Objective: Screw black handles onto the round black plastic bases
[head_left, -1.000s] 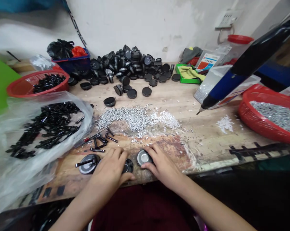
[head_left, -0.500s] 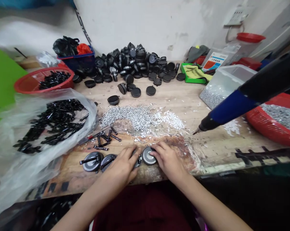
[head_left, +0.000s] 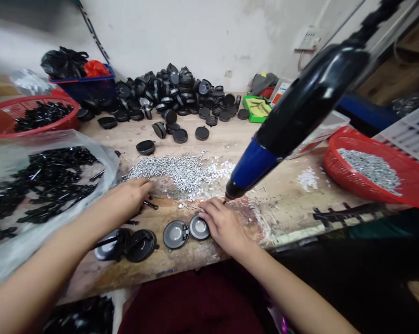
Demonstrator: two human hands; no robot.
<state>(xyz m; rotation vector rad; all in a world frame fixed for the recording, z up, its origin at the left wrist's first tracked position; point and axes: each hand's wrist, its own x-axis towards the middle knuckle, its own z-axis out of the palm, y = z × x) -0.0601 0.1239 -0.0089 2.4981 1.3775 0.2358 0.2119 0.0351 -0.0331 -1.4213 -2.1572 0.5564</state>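
My right hand (head_left: 225,227) grips the right edge of a round black disc with a grey centre (head_left: 199,227), lying on the bench. Touching it on the left is a second round disc (head_left: 175,234) with a small block at its rim. Farther left lie a black disc with a black clip across it (head_left: 142,245) and another disc (head_left: 108,246), partly behind my left forearm. My left hand (head_left: 135,192) is over the loose black clips (head_left: 150,204), fingers curled together; anything between them is hidden. Silver pins (head_left: 168,168) lie just beyond it.
An electric screwdriver (head_left: 261,153) hangs tip-down just above my right hand. At left are a plastic bag of black clips (head_left: 107,162) and a red basket (head_left: 61,123). Black discs (head_left: 181,93) are heaped by the wall. A red basket of pins (head_left: 334,162) stands at right.
My left hand has left the discs and moved up and left to the loose clips, uncovering a disc. My right hand stays at its disc. The view has shifted right.
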